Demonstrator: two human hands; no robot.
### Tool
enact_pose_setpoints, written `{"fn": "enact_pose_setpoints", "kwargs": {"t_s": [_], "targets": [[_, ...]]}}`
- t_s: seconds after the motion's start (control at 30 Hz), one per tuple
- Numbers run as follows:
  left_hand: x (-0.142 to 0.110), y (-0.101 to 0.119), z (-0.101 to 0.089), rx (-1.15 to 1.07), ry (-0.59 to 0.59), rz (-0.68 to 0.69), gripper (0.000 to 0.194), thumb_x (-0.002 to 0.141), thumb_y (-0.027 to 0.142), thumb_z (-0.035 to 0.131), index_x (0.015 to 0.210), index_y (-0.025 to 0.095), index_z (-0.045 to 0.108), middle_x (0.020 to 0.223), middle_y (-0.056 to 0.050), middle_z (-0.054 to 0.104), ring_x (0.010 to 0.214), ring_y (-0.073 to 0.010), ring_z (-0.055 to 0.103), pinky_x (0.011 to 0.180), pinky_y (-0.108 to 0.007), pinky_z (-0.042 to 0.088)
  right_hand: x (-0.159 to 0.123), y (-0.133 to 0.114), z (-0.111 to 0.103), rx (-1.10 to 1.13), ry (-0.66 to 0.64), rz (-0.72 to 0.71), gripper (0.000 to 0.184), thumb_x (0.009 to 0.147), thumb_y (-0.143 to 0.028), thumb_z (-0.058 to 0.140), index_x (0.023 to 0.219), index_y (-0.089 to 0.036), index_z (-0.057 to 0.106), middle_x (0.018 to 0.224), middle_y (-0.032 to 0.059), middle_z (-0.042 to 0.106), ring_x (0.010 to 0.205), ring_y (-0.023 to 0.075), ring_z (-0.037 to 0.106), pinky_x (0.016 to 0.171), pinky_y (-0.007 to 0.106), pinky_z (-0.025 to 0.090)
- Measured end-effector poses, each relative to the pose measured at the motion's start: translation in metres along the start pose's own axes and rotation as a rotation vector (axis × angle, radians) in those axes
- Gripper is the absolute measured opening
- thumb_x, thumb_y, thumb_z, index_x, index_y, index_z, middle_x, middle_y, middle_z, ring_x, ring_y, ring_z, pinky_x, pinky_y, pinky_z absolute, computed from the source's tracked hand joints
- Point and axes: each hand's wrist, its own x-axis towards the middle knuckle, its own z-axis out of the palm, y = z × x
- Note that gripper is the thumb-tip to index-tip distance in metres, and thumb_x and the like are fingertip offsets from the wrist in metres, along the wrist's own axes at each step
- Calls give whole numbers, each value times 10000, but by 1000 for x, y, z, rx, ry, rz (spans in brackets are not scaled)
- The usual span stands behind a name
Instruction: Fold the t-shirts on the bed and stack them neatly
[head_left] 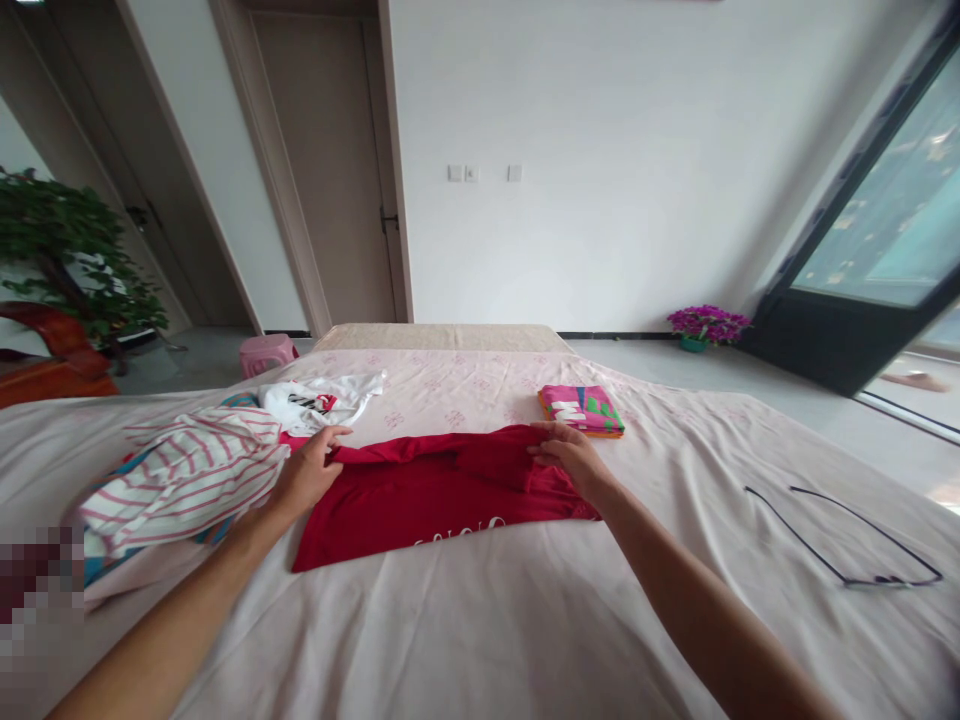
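Observation:
A red shirt (pixel 442 495) lies doubled over on a pale pink bedsheet (pixel 465 640), its white lettering partly covered by the fold. My left hand (pixel 311 468) pinches its far left corner between thumb and fingers. At the far right corner, my right hand (pixel 574 455) grips the same edge. Just beyond that hand sits a folded pink garment (pixel 577 405) with coloured letters and orange underneath. To the left of my left hand lies a loose heap with a red-and-white striped garment (pixel 187 470) and a white printed garment (pixel 337 395).
Black-framed glasses (pixel 892 579) rest on the sheet at the right. Beyond the bed are a pink stool (pixel 268 353), a potted plant with purple flowers (pixel 706 323) and a closed door (pixel 322 160). A leafy plant (pixel 67 250) and wooden chair (pixel 56 350) stand left.

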Motion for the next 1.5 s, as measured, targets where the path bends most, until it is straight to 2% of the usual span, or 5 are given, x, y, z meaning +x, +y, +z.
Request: {"fn": "enact_pose_setpoints", "kwargs": {"t_s": [0.3, 0.77, 0.93, 1.1, 1.5], "targets": [[-56, -9, -2, -168, -30, -33, 86, 703, 224, 502, 742, 211, 578, 805, -22, 642, 795, -182, 628, 776, -299, 520, -23, 3, -9, 51, 35, -101, 348, 702, -470, 781, 815, -188, 611, 798, 14, 684, 721, 151, 670, 727, 272, 578], [-90, -11, -10, -95, -109, -42, 82, 712, 257, 496, 754, 238, 564, 874, -27, 695, 862, -194, 650, 809, -281, 514, -58, 14, -29, -258, 24, 61, 275, 687, -263, 651, 944, -186, 711, 680, -6, 668, 624, 151, 657, 521, 213, 510], [-91, -7, -13, 101, -88, 16, 121, 728, 205, 476, 767, 248, 582, 914, -29, 687, 897, -211, 638, 816, -306, 480, -56, 26, -38, -504, 46, 12, 211, 748, -360, 629, 784, -163, 698, 618, -2, 631, 565, 127, 589, 513, 207, 435], [-90, -7, -10, 196, -94, 33, 158, 734, 184, 465, 765, 247, 607, 890, -36, 681, 869, -217, 639, 778, -312, 474, -55, 34, -48, -820, 99, -160, 265, 752, -272, 583, 957, -218, 741, 848, 11, 727, 736, 165, 643, 637, 242, 456], [-63, 39, 0, 140, -57, 98, 329, 738, 75, 377, 827, 246, 643, 1071, -18, 688, 1040, -196, 640, 936, -314, 476, -15, 16, -46, -991, 280, 11, 459, 934, -462, 480, 1310, -216, 573, 1053, 100, 729, 911, 245, 683, 819, 341, 475]]}}
